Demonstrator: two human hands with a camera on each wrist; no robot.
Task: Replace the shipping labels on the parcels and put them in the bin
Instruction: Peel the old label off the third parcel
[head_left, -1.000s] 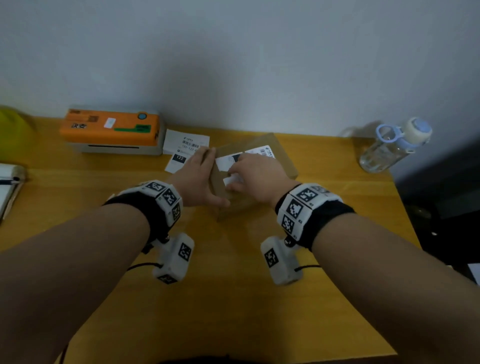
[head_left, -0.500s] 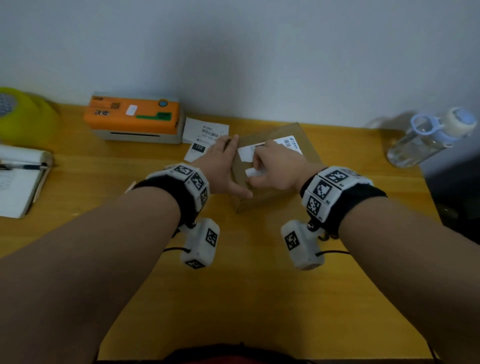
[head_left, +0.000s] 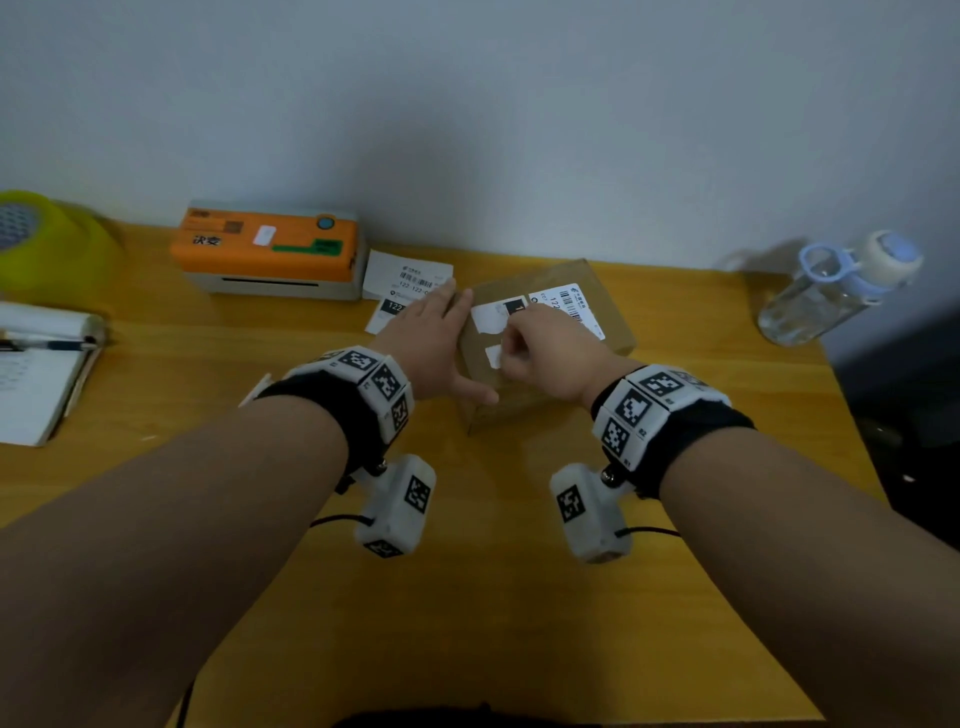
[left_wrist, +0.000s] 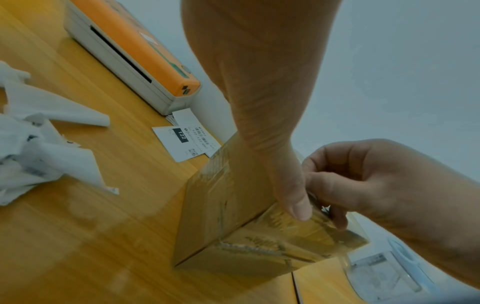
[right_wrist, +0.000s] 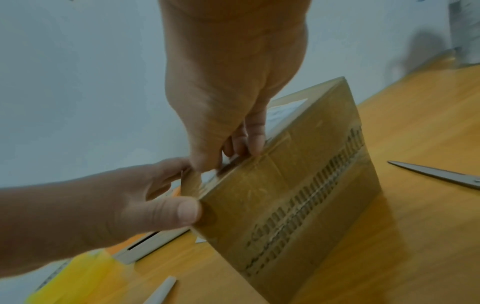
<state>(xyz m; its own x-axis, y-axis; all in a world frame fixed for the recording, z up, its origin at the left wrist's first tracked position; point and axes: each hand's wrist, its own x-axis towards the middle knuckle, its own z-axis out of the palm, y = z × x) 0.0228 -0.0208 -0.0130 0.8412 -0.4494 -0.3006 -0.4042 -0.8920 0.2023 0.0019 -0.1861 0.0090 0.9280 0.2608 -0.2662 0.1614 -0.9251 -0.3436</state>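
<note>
A brown cardboard parcel (head_left: 613, 332) lies on the wooden table (head_left: 467, 597), taped along its seams (right_wrist: 298, 185). Its old white label (head_left: 571, 306) is partly torn, leaving ragged white patches (head_left: 488, 317) on the near left of the top. My left hand (head_left: 431, 343) holds the parcel's left side, thumb pressed on the near corner (right_wrist: 182, 211). My right hand (head_left: 540, 348) rests on top, its curled fingers pinching the label's torn edge (right_wrist: 233, 156). Fresh printed labels (head_left: 405, 280) lie just left of the parcel (left_wrist: 226, 216).
An orange-topped label printer (head_left: 270, 249) stands at the back left. A yellow-green container (head_left: 52, 244) and an open notebook (head_left: 31, 384) sit at the far left. A water bottle (head_left: 831, 291) stands at the right. Torn label scraps (left_wrist: 39, 156) and scissors (right_wrist: 441, 174) lie nearby.
The head view has swung left and down, so the scene sits further right. Both hands stay on the parcel; the right hand has shifted slightly, and more of the label's barcode shows.
</note>
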